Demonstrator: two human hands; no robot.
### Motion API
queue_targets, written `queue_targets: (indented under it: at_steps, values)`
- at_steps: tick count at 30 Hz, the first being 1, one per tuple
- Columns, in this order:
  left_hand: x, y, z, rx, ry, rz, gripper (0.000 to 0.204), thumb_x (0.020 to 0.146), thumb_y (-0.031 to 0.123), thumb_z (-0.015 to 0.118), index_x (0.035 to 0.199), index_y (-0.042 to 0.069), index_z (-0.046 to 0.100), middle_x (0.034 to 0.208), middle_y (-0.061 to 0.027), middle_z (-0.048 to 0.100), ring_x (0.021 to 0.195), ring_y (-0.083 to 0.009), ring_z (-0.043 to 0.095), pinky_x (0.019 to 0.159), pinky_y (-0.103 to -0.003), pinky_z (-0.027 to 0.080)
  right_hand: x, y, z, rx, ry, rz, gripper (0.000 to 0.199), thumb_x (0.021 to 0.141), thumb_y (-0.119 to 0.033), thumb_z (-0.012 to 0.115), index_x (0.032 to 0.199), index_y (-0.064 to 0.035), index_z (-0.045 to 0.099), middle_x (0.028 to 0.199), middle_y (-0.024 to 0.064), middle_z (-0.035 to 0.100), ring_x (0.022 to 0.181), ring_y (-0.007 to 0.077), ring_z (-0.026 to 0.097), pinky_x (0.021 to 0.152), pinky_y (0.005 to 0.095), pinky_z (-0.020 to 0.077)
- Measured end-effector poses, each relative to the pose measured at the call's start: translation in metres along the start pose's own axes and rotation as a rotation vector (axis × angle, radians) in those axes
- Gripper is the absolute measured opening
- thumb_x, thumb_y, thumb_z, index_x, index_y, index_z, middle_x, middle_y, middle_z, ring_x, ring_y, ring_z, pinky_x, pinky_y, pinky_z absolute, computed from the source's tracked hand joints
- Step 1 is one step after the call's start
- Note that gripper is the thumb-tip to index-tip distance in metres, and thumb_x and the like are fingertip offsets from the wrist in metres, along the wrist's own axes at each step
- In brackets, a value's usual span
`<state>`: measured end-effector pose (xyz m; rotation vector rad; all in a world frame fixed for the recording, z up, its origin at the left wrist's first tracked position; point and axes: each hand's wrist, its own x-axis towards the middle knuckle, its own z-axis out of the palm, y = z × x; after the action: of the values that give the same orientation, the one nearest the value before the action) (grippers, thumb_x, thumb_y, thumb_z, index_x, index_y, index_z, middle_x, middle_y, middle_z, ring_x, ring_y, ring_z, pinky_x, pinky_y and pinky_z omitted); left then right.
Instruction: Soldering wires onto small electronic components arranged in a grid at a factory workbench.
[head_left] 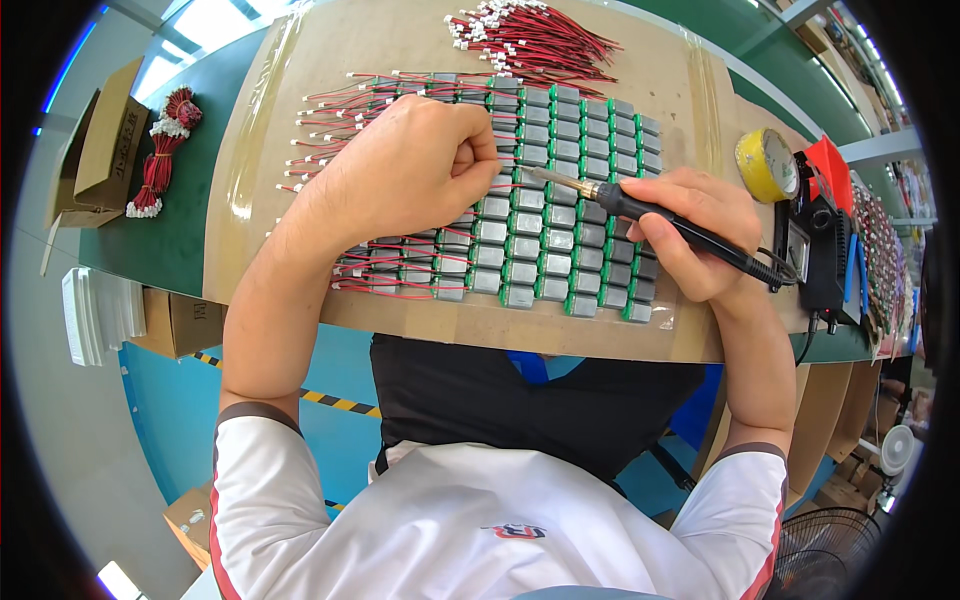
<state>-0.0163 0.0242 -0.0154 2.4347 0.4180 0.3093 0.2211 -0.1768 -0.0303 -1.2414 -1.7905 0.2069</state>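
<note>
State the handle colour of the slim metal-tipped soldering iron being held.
Black; the slim soldering iron's handle shows best in the head view.

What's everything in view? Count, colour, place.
table: 1, green, spanning the view
cardboard sheeting: count unclear, brown, on table
blocks: many, grey and green, rows on sheeting
loose wires: many, red and black, heap beyond blocks
wire bundles: count unclear, red, table's left
soldering iron: 1, black handle, above blocks
tape roll: 1, yellow, right of blocks
boxes: several, brown, left side
device: 1, black, right
fans: 2, black and white, lower right
shirt: 1, white, bottom
left hand: 1, bare, curled over blocks
right hand: 1, bare, around soldering iron
</note>
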Motion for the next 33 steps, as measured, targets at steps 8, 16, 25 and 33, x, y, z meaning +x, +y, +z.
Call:
queue_targets:
  at_steps: [8, 16, 25, 33]
  values:
    - [0.0006, -0.0014, 0.0013, 0.010, 0.006, 0.014, 0.013, 0.089, 0.008, 0.074, 0.085, -0.002, 0.067, 0.063, -0.0068, 0.061, 0.057, -0.0147, 0.057, 0.057, -0.031, 0.048, 0.0001, -0.0002, -0.0004, -0.006, 0.004, -0.005, 0.029, 0.083, -0.001, 0.074, 0.111, 0.0072, 0.078, 0.080, 0.0151, 0.075, 0.069, 0.0262, 0.072, 0.061, 0.0331, 0.0555]
    - [0.0001, -0.0016, 0.0009, 0.009, 0.006, 0.017, 0.013, 0.089, 0.008, 0.074, 0.085, -0.002, 0.067, 0.063, -0.0069, 0.061, 0.056, -0.0149, 0.057, 0.057, -0.031, 0.048, 0.0000, -0.0015, -0.0008, 0.014, 0.010, 0.027, 0.030, 0.084, -0.001, 0.072, 0.112, 0.0087, 0.077, 0.074, 0.0102, 0.074, 0.068, 0.0213, 0.071, 0.059, 0.0307, 0.0541]
    - [-0.0001, -0.0010, 0.0006, 0.010, 0.007, 0.014, 0.013, 0.089, 0.008, 0.074, 0.085, -0.002, 0.067, 0.063, -0.0070, 0.061, 0.057, -0.0152, 0.057, 0.057, -0.031, 0.048, 0.0006, -0.0013, -0.0012, 0.027, 0.011, 0.015, 0.030, 0.085, -0.001, 0.071, 0.113, 0.0091, 0.077, 0.073, 0.0092, 0.073, 0.067, 0.0206, 0.070, 0.059, 0.0301, 0.0530]
    - [0.0001, -0.0002, 0.0003, 0.005, 0.005, 0.008, 0.013, 0.088, 0.008, 0.074, 0.086, -0.002, 0.067, 0.064, -0.0069, 0.062, 0.057, -0.0150, 0.058, 0.058, -0.031, 0.049, 0.0007, -0.0010, -0.0018, 0.025, 0.009, 0.012, 0.030, 0.085, -0.001, 0.071, 0.112, 0.0093, 0.076, 0.073, 0.0091, 0.073, 0.066, 0.0202, 0.070, 0.059, 0.0300, 0.0525]
